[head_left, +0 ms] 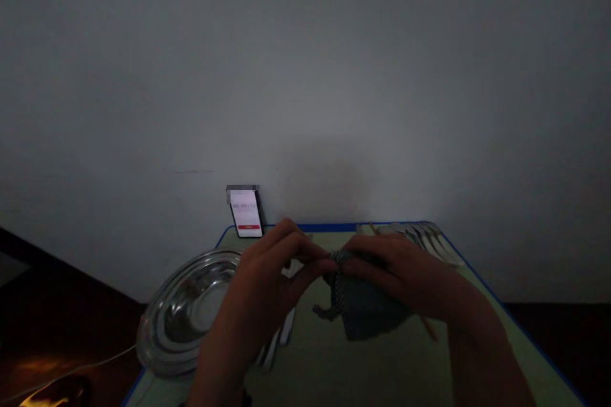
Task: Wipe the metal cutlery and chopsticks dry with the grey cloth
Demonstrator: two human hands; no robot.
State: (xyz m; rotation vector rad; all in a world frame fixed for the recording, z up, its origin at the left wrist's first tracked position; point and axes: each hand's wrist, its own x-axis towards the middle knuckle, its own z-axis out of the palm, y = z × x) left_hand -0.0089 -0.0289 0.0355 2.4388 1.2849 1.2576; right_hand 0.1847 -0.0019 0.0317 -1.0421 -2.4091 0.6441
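Note:
A grey cloth piece (370,308) with a dark-and-light patterned trim hangs between my hands, over the middle of the table. A short patterned strip dangles from its left side. My left hand (272,270) pinches the trim at the upper left corner with thumb and fingertips. From the right, my right hand (401,267) is closed on the top of the cloth, its thumb close to the left fingertips. Whether something is inside the cloth, I cannot tell.
A shiny metal basin (162,292) stands at the left. Light utensil handles (272,346) show beside my left wrist. Several metal spoons (422,238) lie at the back right. A thin wooden stick (428,329) shows below my right hand. A lit phone (248,213) leans on the wall.

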